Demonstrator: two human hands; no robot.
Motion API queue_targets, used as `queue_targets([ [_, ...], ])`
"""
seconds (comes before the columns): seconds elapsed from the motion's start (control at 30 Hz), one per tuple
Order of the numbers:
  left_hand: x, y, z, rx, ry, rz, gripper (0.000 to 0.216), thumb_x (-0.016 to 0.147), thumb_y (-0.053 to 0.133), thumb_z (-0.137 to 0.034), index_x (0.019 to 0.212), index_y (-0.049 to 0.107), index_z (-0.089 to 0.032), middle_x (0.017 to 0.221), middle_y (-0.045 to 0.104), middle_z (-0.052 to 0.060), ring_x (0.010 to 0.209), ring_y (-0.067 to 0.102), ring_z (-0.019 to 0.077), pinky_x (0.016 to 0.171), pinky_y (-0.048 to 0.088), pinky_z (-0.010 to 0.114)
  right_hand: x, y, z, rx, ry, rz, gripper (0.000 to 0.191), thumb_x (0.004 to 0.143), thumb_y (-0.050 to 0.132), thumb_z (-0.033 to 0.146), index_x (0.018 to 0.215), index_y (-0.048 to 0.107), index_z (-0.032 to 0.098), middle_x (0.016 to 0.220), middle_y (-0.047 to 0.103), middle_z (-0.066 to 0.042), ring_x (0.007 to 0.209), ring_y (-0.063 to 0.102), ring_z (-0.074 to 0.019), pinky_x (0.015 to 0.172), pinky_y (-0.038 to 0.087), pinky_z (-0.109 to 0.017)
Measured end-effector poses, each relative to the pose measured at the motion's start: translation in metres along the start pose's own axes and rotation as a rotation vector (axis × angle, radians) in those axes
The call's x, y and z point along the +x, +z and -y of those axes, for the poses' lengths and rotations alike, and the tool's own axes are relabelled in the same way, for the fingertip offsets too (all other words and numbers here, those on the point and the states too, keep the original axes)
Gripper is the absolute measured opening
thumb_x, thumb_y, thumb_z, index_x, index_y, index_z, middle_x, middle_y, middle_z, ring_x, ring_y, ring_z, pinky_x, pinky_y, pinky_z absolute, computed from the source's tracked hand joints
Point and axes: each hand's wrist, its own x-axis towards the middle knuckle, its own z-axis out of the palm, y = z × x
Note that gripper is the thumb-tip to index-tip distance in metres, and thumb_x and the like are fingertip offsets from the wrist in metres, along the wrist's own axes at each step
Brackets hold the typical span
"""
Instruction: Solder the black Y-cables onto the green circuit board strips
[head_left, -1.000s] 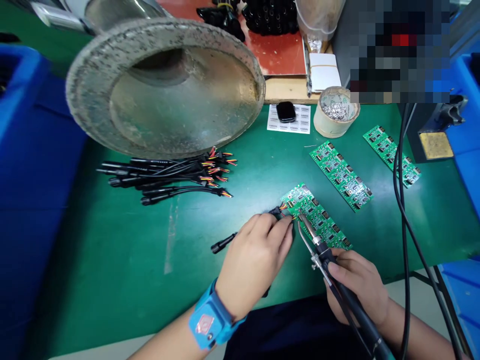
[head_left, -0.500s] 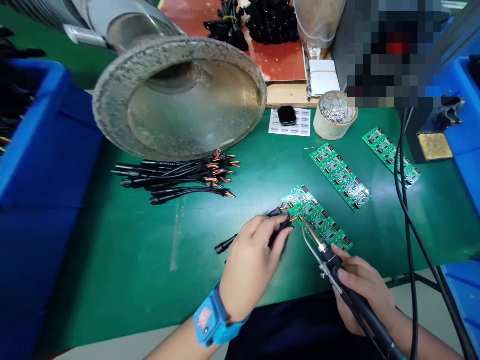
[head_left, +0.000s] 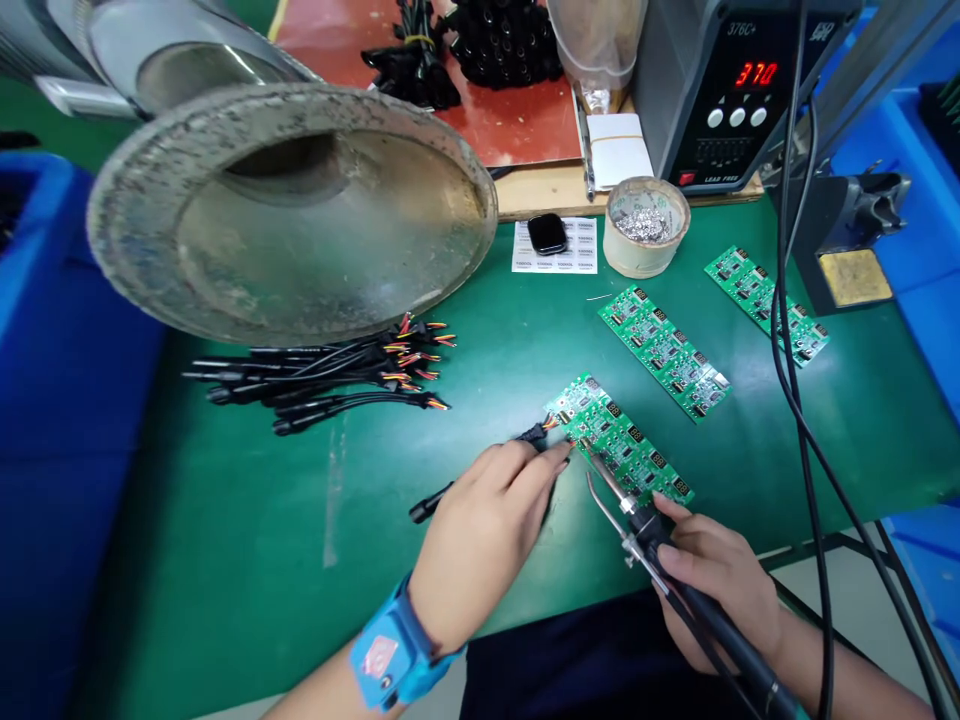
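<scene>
My right hand (head_left: 720, 580) is wrapped around a black soldering iron (head_left: 709, 605) with a thin metal feed tube along its side. The iron's tip meets the near-left part of a green circuit board (head_left: 626, 440). At that same edge my left hand (head_left: 487, 530), wearing a blue wrist strap (head_left: 401, 650), pinches a cable (head_left: 572, 443); only a bit of coloured wire shows past the fingertips. Another black cable (head_left: 431, 505) runs beneath this hand, its orange and red wires at the board's left corner. Two more boards, one in the middle (head_left: 664, 350) and one farther right (head_left: 769, 305), lie beyond.
A metal fume hood (head_left: 300, 220) hangs low over a pile of black cables (head_left: 322, 375). Behind stand a solder station (head_left: 739, 100) reading 370 and a round tub (head_left: 646, 240). Black cords (head_left: 806, 430) cross the right side. Blue bins flank the green table (head_left: 247, 560).
The camera view has shifted, bringing the station's display into sight. My left fingers have closed down over the cable, which is now mostly hidden. The iron's tip stays at the board.
</scene>
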Motion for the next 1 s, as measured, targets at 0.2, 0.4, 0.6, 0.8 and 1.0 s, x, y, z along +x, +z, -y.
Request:
queue_targets([
  [0.2,0.002,-0.006,0.007,0.124,0.145,0.056,0.026,0.09,0.041,-0.016,0.107,0.061,-0.018,0.078,0.058,0.005,0.067,0.054,0.0167,0.061,0.049,0.029,0.006,0.0,0.002,-0.025,-0.058,-0.001,0.045,0.075,0.05,0.006,0.119,0.047,0.017,0.065,0.056,0.002,0.054,0.053,-0.0136,0.083,0.057,-0.046],
  [0.4,0.004,-0.005,0.012,0.131,0.211,0.077,0.025,0.09,0.042,-0.015,0.108,0.059,-0.015,0.082,0.06,0.006,0.071,0.056,0.0172,0.064,0.05,0.029,0.005,-0.001,0.0,-0.036,-0.116,0.024,0.043,0.074,0.052,0.004,0.116,0.049,0.012,0.071,0.06,-0.002,0.06,0.053,-0.0142,0.085,0.056,-0.048],
  [0.6,0.005,-0.006,0.013,0.104,0.24,0.078,0.025,0.09,0.043,-0.014,0.108,0.059,-0.013,0.084,0.061,0.006,0.073,0.056,0.0179,0.065,0.052,0.03,0.003,0.001,-0.001,-0.053,-0.119,0.027,0.044,0.074,0.054,0.003,0.117,0.05,0.011,0.073,0.062,-0.003,0.062,0.055,-0.014,0.086,0.056,-0.048],
  [0.8,0.006,-0.01,0.011,0.163,0.285,0.102,0.03,0.089,0.039,-0.01,0.111,0.059,-0.012,0.084,0.062,0.008,0.074,0.058,0.0195,0.067,0.054,0.033,0.002,0.003,-0.001,-0.049,-0.135,0.041,0.048,0.074,0.054,0.001,0.121,0.047,0.009,0.075,0.063,-0.004,0.064,0.055,-0.0142,0.088,0.055,-0.05],
  [1.0,0.009,-0.015,0.004,0.247,0.341,0.085,0.036,0.088,0.031,-0.004,0.111,0.058,-0.007,0.082,0.062,0.009,0.075,0.058,0.0202,0.068,0.054,0.033,0.003,0.001,-0.001,-0.028,-0.125,0.058,0.053,0.073,0.055,0.001,0.124,0.045,0.009,0.075,0.062,-0.004,0.064,0.055,-0.0142,0.089,0.055,-0.049],
])
